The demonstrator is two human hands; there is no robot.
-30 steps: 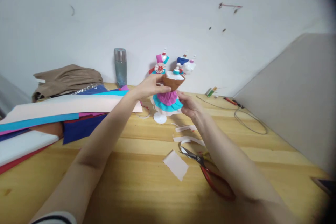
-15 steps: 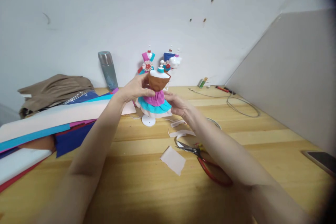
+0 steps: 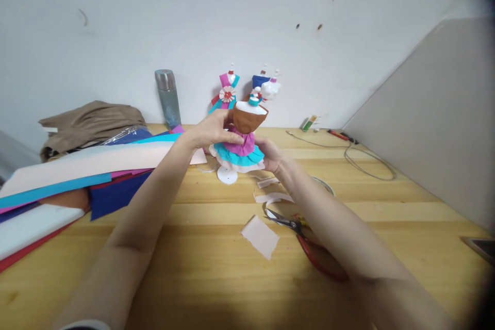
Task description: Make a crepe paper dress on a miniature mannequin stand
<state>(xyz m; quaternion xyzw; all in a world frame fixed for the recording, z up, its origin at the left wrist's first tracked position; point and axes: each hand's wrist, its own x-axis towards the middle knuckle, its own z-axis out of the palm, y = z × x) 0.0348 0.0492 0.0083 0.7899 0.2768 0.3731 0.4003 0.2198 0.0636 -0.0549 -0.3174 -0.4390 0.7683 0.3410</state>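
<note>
"The front mannequin (image 3: 250, 122); which colours?"
"Brown bodice (image 3: 249, 118), turquoise neckband (image 3: 253, 101), white shoulders (image 3: 244, 108); the tiered skirt (image 3: 240, 152) runs magenta, turquoise, then pale pink; its base (image 3: 227, 176) is plain white."
"And the other figures?"
"The left one (image 3: 231, 79) pairs magenta with turquoise, plus a pale pink rosette (image 3: 227, 94) with a red centre; another (image 3: 259, 82) wears navy; the third (image 3: 270, 89) is white, with a purple collar (image 3: 274, 80)."
"The rest?"
"Flask (image 3: 169, 102) mottled grey-blue under silver; sheets (image 3: 96, 161) in pale pink, turquoise, magenta, navy, white and red; scissors (image 3: 297, 227) red-handled, dark-bladed; table (image 3: 193, 263) yellow wood, striped with paler bands."
</note>
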